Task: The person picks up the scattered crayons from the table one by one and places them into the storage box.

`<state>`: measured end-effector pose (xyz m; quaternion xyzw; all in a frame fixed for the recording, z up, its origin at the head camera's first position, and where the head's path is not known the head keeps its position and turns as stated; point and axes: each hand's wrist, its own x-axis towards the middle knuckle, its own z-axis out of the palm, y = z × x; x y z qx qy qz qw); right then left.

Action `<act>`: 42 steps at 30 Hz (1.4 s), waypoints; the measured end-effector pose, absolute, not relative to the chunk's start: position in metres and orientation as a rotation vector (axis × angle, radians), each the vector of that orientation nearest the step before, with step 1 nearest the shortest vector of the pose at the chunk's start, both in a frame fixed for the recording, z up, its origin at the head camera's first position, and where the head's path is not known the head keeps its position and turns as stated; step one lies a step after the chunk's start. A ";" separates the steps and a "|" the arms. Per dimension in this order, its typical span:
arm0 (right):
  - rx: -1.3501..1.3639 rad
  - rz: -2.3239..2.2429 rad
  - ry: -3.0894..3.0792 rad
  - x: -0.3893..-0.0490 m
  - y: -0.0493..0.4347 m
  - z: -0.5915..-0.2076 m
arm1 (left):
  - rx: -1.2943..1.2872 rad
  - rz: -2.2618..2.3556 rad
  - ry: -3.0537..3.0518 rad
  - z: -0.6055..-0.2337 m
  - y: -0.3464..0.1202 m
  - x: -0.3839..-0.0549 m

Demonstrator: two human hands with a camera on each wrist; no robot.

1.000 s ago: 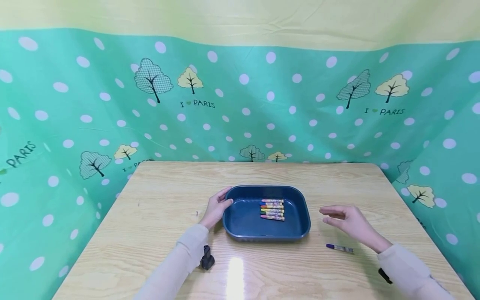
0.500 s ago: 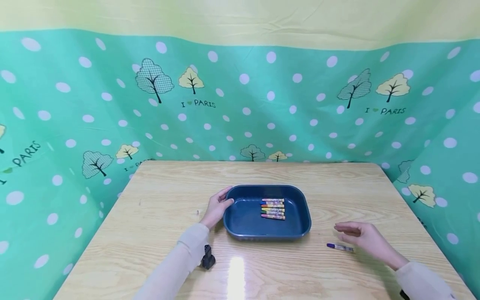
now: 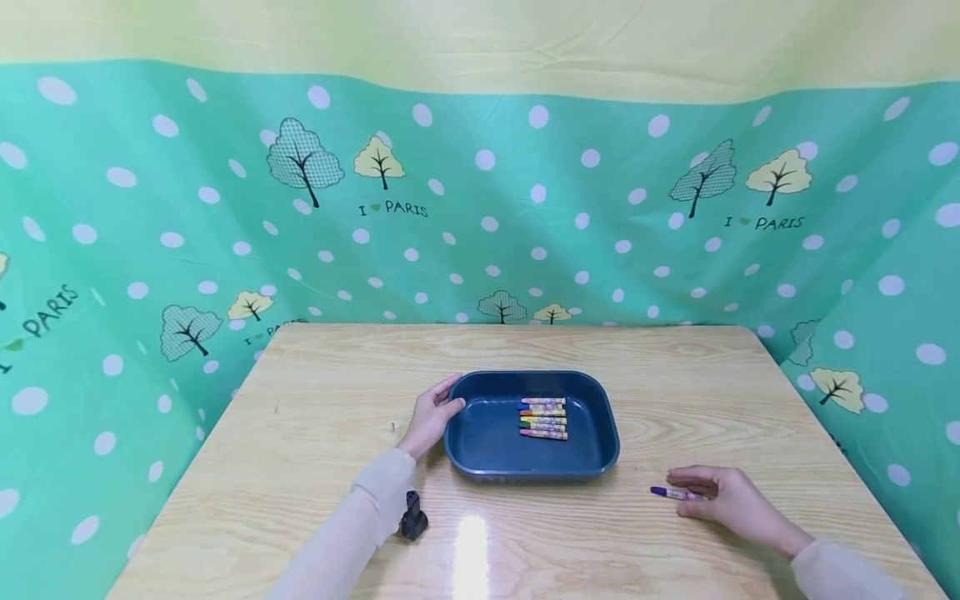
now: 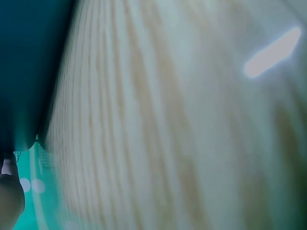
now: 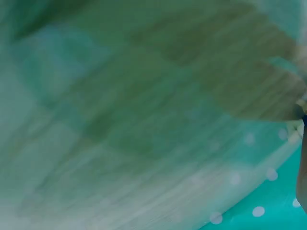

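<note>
A deep dark blue tray (image 3: 480,446) sits mid-table in the head view. My left hand (image 3: 431,418) grips its left rim, thumb over the edge and fingers outside. Several paper-wrapped crayons (image 3: 543,422) lie side by side in the tray, right of its middle. To the right of the tray, my right hand (image 3: 723,500) pinches a purple crayon (image 3: 660,491) between thumb and fingers, low at the table top. The crayon's rear end is hidden by the hand. In the left wrist view the tray's outer wall (image 4: 29,62) fills the upper left corner.
A small black device (image 3: 413,517) stands beside the left forearm. The wood-grain table (image 3: 337,358) reaches back to a green dotted curtain (image 3: 450,208), which also closes both sides. A tiny scrap (image 3: 393,427) lies left of the left hand.
My right hand has come down and nearer to the table's front, and its thumb and fingers have closed on the purple crayon. The left hand and the tray have stayed put.
</note>
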<state>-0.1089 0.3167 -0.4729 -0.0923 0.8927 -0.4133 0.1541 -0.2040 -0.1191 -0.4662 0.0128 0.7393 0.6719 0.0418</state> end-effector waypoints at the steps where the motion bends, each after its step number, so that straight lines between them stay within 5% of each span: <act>1: -0.257 -1.144 2.602 -0.108 0.316 -0.474 | 0.038 2.059 2.265 -0.470 -0.120 -0.206; 15: -0.272 -0.972 2.765 -0.109 0.311 -0.474 | 0.003 2.067 2.291 -0.489 -0.121 -0.216; 28: -0.359 -0.921 2.808 -0.115 0.308 -0.473 | 0.037 2.067 2.238 -0.466 -0.119 -0.204; 42: -0.311 -1.011 2.877 -0.136 0.302 -0.431 | 0.022 2.070 2.260 -0.488 -0.121 -0.215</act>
